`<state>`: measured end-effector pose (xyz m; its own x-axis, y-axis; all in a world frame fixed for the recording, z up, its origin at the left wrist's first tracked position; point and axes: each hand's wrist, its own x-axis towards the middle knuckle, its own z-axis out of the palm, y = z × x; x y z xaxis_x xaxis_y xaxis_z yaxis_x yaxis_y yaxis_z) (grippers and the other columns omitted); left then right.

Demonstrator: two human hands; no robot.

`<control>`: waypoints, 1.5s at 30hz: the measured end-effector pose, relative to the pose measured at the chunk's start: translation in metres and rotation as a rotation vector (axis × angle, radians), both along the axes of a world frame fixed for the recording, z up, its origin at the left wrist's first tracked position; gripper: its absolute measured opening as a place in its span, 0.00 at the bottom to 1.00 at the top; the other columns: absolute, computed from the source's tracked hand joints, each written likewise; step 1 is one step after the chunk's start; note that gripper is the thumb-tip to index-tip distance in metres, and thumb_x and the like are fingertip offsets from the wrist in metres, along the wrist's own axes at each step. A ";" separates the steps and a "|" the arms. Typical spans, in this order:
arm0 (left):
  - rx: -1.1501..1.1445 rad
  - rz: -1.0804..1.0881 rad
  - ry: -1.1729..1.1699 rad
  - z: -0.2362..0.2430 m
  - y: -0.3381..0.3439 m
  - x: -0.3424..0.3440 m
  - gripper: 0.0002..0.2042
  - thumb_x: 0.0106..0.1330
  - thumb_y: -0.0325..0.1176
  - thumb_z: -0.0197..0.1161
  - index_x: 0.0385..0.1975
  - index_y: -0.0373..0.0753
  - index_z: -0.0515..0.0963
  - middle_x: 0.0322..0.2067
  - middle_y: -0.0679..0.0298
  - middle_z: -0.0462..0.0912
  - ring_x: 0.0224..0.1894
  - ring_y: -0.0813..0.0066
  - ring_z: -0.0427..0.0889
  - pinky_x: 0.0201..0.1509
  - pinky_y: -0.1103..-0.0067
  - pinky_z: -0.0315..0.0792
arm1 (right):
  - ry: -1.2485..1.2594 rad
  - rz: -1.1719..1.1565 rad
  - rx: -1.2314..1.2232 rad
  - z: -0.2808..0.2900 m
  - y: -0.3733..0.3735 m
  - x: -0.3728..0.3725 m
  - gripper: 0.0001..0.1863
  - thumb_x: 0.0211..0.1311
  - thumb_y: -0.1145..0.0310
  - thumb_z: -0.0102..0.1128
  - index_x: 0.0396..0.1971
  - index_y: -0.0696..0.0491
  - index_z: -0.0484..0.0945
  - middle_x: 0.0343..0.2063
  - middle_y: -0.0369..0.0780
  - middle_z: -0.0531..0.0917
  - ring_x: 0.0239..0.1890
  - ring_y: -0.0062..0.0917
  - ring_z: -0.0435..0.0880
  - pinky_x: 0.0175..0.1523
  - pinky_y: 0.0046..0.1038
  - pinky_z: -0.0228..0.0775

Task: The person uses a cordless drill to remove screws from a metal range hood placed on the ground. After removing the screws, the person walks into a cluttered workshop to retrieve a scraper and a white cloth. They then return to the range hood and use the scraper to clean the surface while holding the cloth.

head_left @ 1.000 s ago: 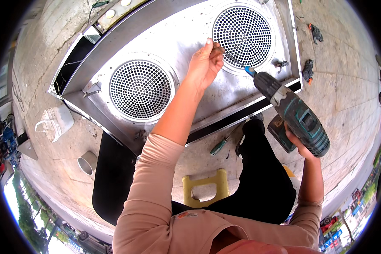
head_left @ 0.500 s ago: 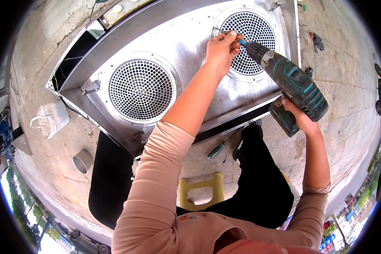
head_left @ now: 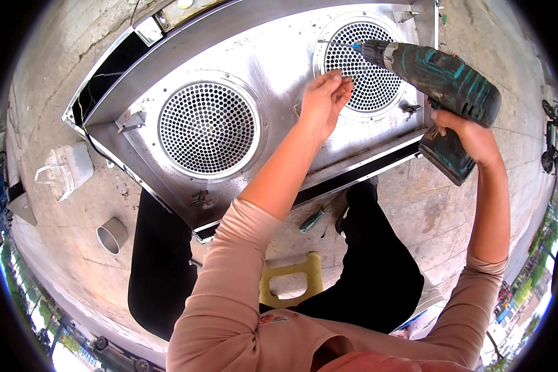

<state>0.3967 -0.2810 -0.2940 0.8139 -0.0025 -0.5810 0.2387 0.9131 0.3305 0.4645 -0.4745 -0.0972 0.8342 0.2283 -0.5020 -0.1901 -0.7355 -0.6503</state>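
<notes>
My right hand (head_left: 471,134) grips the handle of a dark teal and black cordless drill (head_left: 443,71). The drill points left, and its long thin bit (head_left: 341,43) passes over the right perforated round grille (head_left: 369,80). Just below the bit, apart from it, my left hand (head_left: 323,102) hovers with thumb and fingers pinched together. Whether something small sits between those fingertips I cannot make out. Under both hands lies a shiny sheet-metal housing (head_left: 285,80), with a second round grille (head_left: 208,130) on its left side.
A green-handled screwdriver (head_left: 312,221) lies on the concrete floor between my feet. A yellow plastic stool (head_left: 313,273) shows between my legs. To the left are a torn white plastic container (head_left: 74,170) and a short grey pipe piece (head_left: 112,236). Loose wires (head_left: 93,93) run along the housing's left edge.
The drill has moved right and slightly up, and now lies closer to level. My left hand, formerly at the bit near the chuck, has come away and dropped lower.
</notes>
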 end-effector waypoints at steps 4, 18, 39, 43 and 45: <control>-0.087 0.026 0.062 -0.006 0.001 -0.036 0.19 0.59 0.13 0.45 0.52 0.30 0.67 0.48 0.57 0.75 0.50 0.70 0.77 0.58 0.77 0.71 | -0.001 0.061 -0.106 0.016 0.023 0.005 0.11 0.50 0.75 0.62 0.36 0.58 0.81 0.24 0.34 0.79 0.25 0.17 0.74 0.32 0.23 0.66; -0.166 0.186 0.075 0.005 0.011 -0.067 0.12 0.66 0.15 0.45 0.46 0.32 0.71 0.49 0.53 0.77 0.55 0.62 0.78 0.56 0.76 0.76 | -0.237 0.314 -0.158 0.023 0.036 -0.004 0.21 0.48 0.67 0.67 0.43 0.57 0.77 0.35 0.44 0.82 0.38 0.31 0.81 0.48 0.31 0.72; -0.140 0.185 -0.017 0.028 -0.032 -0.034 0.12 0.73 0.23 0.41 0.53 0.34 0.67 0.55 0.55 0.74 0.59 0.65 0.74 0.63 0.68 0.71 | 0.003 -0.123 0.270 -0.015 -0.162 -0.175 0.22 0.44 0.68 0.66 0.42 0.55 0.74 0.24 0.33 0.74 0.26 0.19 0.70 0.34 0.23 0.62; -0.145 0.150 -0.067 0.040 -0.056 -0.035 0.12 0.73 0.22 0.42 0.53 0.35 0.67 0.56 0.56 0.73 0.60 0.65 0.73 0.64 0.68 0.69 | 0.000 -0.104 0.231 -0.020 -0.189 -0.185 0.19 0.46 0.68 0.66 0.39 0.54 0.74 0.25 0.33 0.74 0.27 0.19 0.69 0.34 0.23 0.62; -0.135 0.133 -0.060 0.043 -0.063 -0.034 0.12 0.72 0.22 0.44 0.52 0.36 0.68 0.55 0.56 0.74 0.60 0.65 0.73 0.65 0.68 0.69 | -0.001 -0.114 0.255 -0.023 -0.195 -0.188 0.18 0.46 0.68 0.66 0.39 0.54 0.74 0.25 0.32 0.74 0.27 0.19 0.69 0.35 0.23 0.62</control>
<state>0.3625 -0.3444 -0.2513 0.8454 0.0330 -0.5331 0.0966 0.9722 0.2133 0.2761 -0.6700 -0.1200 0.8622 0.2518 -0.4395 -0.2615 -0.5217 -0.8120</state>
